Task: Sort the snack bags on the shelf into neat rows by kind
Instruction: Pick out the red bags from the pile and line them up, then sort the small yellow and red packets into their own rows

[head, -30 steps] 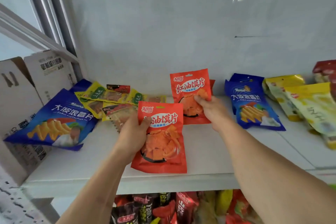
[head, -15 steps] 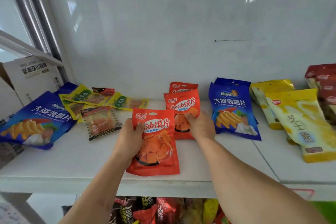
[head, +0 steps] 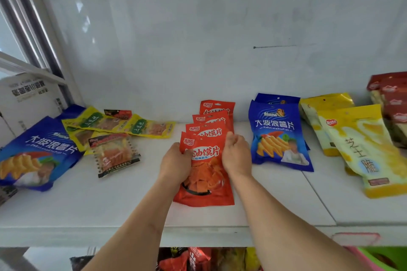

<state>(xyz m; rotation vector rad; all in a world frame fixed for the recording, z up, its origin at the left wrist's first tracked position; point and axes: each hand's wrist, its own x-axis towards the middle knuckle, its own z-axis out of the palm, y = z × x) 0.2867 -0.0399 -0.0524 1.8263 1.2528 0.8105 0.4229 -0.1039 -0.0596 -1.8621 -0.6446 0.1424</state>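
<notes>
Left hand (head: 176, 166) and right hand (head: 236, 156) clamped on front orange snack bag (head: 206, 179); risk: slick overlapped row fanning sideways across shelf (head: 88, 204).

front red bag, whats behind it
Behind the front red bag: three more red bags, overlapped in a row toward the wall. Only their top strips show; the rest is covered.

Front orange bag (head: 203, 174) moved back against orange row (head: 212, 121), now overlapping it. Right hand (head: 236, 154) shifted from second bag to front bag's right edge.
</notes>
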